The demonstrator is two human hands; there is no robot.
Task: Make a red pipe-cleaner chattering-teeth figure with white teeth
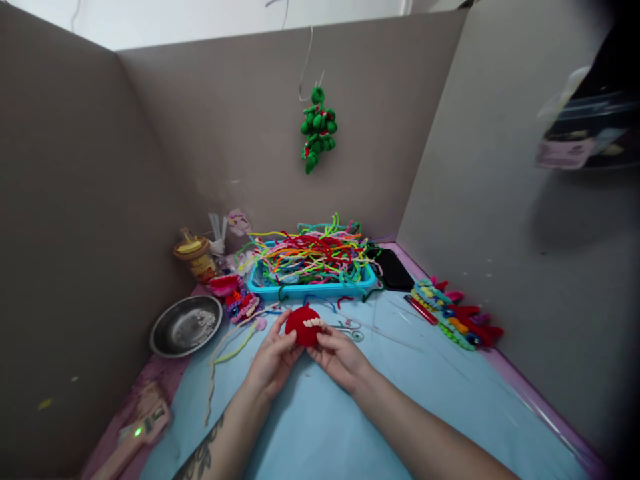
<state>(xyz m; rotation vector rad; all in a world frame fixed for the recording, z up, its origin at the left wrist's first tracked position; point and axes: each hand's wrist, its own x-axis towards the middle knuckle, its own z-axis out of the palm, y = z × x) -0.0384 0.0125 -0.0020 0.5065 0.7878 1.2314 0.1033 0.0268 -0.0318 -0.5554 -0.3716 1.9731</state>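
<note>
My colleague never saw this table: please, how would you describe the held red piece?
On the blue table cover, find the blue tray heaped with yarn. In front of it, left hand and right hand hold the rounded red piece, set apart by its cream strip.

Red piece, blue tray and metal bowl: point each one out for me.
Red piece (299, 328): head view, middle of its red face.
Blue tray (325, 291): head view, its front wall.
Metal bowl (174, 328): head view, bare inner surface.

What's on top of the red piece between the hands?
A short, pale, braided-looking strip sits on the right part of the red piece. The left hand and right hand cover parts of its edge; its underside isn't visible.
</note>
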